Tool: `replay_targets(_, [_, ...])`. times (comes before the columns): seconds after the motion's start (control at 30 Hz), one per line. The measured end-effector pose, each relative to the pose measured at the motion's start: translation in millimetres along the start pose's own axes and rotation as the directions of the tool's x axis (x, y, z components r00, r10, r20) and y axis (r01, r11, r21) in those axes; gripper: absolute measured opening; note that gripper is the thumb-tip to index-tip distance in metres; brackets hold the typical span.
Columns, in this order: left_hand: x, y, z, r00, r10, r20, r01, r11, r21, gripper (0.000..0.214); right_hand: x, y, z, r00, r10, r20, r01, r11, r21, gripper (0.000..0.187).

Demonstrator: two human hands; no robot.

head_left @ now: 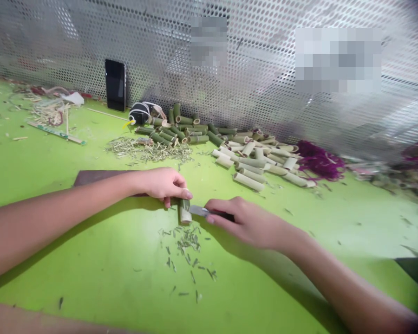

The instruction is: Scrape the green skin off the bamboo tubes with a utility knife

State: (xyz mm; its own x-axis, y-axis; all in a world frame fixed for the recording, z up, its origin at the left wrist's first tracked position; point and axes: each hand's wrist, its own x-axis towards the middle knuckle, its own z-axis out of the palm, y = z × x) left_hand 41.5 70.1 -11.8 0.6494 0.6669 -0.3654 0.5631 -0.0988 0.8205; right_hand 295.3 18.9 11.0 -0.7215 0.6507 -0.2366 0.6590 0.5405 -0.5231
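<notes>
My left hand [167, 183] grips the upper end of a short bamboo tube [186, 214], thumb on top. The tube stands out toward me; its lower part is pale and scraped, the part near my thumb still green. In my right hand [242, 218] is a knife [198, 210] with a dark handle, its blade against the tube's right side. Green bamboo shavings [190, 239] lie scattered on the table just below the tube. A flat brown board [97, 176] lies partly under my left wrist.
Bamboo tubes [181, 132], green on the left and peeled [249, 181] on the right, are heaped behind my hands. A phone [115, 86] leans on the perforated metal panel [160, 51]. Purple string [320, 160] lies at the right, more shavings [149, 150] by the heap.
</notes>
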Motion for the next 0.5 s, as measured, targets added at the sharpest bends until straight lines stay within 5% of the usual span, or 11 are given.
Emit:
replay_targets(0.1, [-2,1,-0.4,1.0,-0.022,0.004,0.021,1.0,0.023,0.03,-7,8,-1,1.0,-0.024,0.01,0.023,0.999,0.034,0.046])
replay_targets(0.27, [-3,2,-0.4,1.0,0.011,-0.002,-0.01,0.999,0.04,0.031,2,-2,11,0.984,0.032,-0.176,-0.056,0.99,-0.131,0.039])
replay_targets(0.5, [-3,4,0.5,1.0,-0.003,-0.003,0.003,1.0,0.023,0.041,11,-12,9,0.996,-0.046,-0.082,0.037,0.993,-0.109,0.033])
